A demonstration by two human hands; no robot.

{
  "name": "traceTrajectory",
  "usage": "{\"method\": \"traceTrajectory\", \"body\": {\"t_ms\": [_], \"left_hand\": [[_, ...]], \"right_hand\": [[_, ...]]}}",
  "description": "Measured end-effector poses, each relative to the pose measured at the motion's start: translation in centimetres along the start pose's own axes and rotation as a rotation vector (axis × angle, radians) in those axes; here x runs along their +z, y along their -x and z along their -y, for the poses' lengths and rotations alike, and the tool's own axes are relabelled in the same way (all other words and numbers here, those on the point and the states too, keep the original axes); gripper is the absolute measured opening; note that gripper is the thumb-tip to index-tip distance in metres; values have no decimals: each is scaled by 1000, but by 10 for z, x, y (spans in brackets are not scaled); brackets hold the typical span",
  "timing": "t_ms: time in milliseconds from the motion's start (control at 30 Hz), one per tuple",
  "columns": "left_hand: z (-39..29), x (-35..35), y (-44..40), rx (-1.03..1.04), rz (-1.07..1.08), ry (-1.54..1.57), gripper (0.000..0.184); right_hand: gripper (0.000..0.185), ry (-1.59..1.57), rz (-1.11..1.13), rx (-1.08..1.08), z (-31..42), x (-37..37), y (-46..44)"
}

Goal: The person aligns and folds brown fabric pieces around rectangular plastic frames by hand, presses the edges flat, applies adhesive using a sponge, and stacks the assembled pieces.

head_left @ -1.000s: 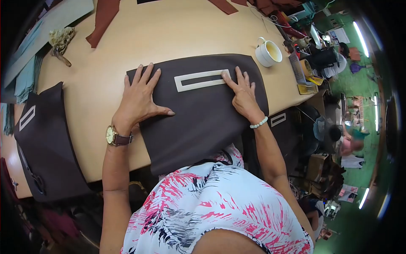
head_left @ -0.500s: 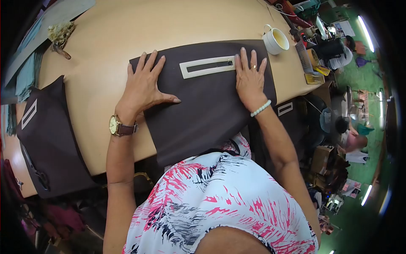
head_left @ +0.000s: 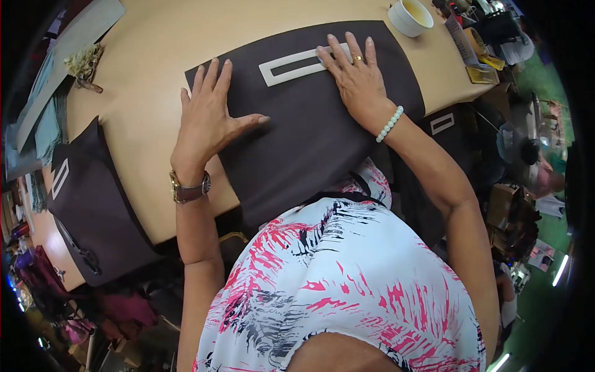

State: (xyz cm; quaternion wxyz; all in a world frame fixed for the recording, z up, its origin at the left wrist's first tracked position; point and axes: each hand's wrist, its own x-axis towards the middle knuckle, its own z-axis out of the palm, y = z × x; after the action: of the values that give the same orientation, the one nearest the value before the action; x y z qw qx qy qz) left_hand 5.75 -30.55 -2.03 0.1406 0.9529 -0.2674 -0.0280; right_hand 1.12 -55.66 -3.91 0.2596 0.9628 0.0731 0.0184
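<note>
A dark brown sheet (head_left: 310,136) lies on the table and hangs over its near edge. On its upper part rests a white rectangular frame (head_left: 276,75) with a long slot. My left hand (head_left: 211,121) is spread flat over the sheet's left edge, thumb stretched to the right, holding nothing. My right hand (head_left: 358,80) lies with fingers apart across the right end of the white frame, hiding that end.
A white cup (head_left: 409,20) with yellow liquid stands beyond the sheet at the right. Another dark piece (head_left: 102,217) with a white frame and scissors (head_left: 87,255) lies at the left. Dried plant matter (head_left: 83,65) and light blue sheets (head_left: 49,127) are farther left.
The view has shifted, with the cup nearer the top edge. My right hand has moved from beside the white frame's right end back onto it. My left hand stays spread on the sheet's left edge.
</note>
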Motion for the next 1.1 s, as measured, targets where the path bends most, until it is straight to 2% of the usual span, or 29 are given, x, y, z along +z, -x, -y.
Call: {"method": "traceTrajectory", "body": {"t_ms": [133,567,667,767,867,933,967,1000,1033,1067,1100], "left_hand": [[-11,-2,15,-36,-17,26,98],[-48,-15,86,-111,16,113,85],[-55,-14,105,-156,20,106,77],[-63,-12,120,-263,-5,153,68],[-74,-7,131,-400,-150,194,59],[-78,2,134,-481,-266,98,53],[-80,4,134,-518,-284,93,49],[-81,6,132,-549,-301,90,45],[-82,8,129,-575,-319,90,41],[-82,10,125,-578,-338,108,36],[-81,12,123,-576,-357,130,31]], "right_hand": [[55,27,-12,-27,15,-12,-4],[58,-152,-123,-195,53,-26,-21],[61,-288,-146,-272,50,-21,-21],[61,-579,-94,-397,37,-13,-23],[65,-1113,80,-519,4,-13,-29],[68,-1474,-97,-421,-28,-14,-21],[62,-1544,-182,-259,-41,-9,-11],[56,-1477,-239,-102,-55,-4,2],[48,-1267,-340,25,-66,5,16],[49,-1103,-397,186,-74,23,32],[56,-863,-334,381,-76,25,51]]}}
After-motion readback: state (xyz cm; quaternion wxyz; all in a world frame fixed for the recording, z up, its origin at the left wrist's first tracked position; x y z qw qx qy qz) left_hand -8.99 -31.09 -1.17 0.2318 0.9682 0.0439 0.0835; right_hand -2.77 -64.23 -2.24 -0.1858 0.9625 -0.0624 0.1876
